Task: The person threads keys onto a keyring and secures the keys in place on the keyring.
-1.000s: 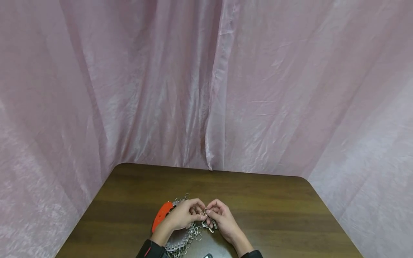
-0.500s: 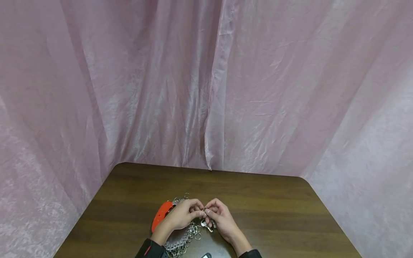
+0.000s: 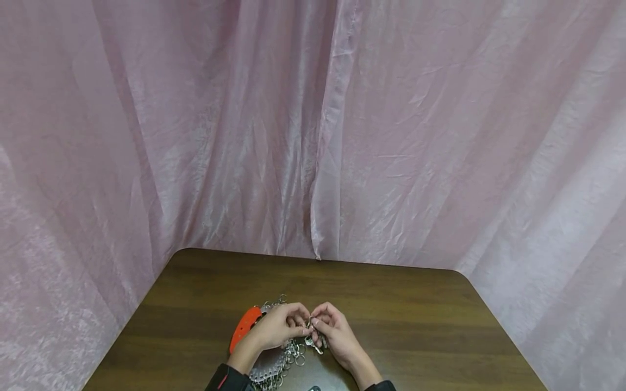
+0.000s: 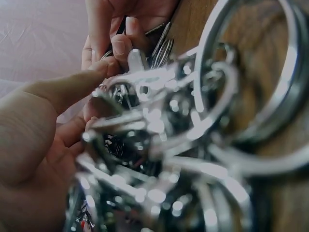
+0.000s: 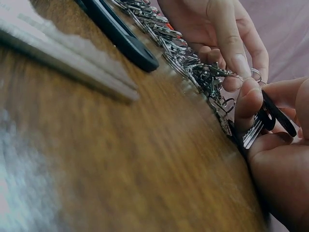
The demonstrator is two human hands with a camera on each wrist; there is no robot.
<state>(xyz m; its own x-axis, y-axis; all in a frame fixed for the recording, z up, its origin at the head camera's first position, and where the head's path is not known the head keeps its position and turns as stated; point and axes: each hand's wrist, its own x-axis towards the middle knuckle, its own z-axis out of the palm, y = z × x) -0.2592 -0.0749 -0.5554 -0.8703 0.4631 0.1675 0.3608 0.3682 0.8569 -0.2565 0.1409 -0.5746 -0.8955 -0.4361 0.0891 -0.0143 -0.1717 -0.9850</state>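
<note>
The left hand (image 3: 274, 327) and the right hand (image 3: 340, 336) pinch together one small metal ring (image 5: 256, 74). Some keys (image 3: 314, 345) are just beside it.

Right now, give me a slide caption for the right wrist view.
Left hand and right hand meet at a small ring, keys below, metal clasps alongside.

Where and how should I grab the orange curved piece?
Probably pinch the outer edge of the orange curved piece, coming from your left: it bows outward and lies exposed there, while your left hand and metal rings crowd its right.
</note>
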